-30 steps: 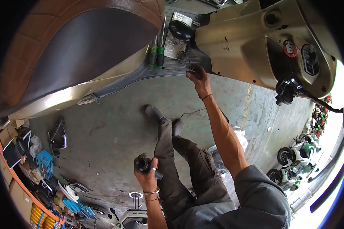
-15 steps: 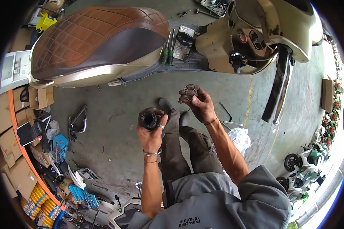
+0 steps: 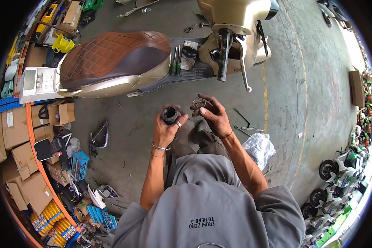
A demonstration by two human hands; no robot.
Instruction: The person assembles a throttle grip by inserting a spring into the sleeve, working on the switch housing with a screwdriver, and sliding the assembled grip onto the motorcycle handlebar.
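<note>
My left hand is wrapped round a black hollow cylindrical part, its round opening facing up at me. A ring is on one finger and a bangle on the wrist. Close by on the right, my right hand pinches a thin metal coil spring between thumb and fingers. The spring and the black part are apart, with a small gap between the hands. Both hands are held in front of my body, above the floor, and the fingertips look dark with grime.
Ahead stands a gold scooter with a brown quilted seat. Green-handled screwdrivers lie on its footboard. Cardboard boxes fill shelves at left. A clear plastic bag and metal tools lie on the floor at right, with parked motorcycles beyond.
My view has shifted, so the scooter and floor appear moved. My hands have come closer together, and the black part's opening now faces more upward. Both hands keep their hold.
</note>
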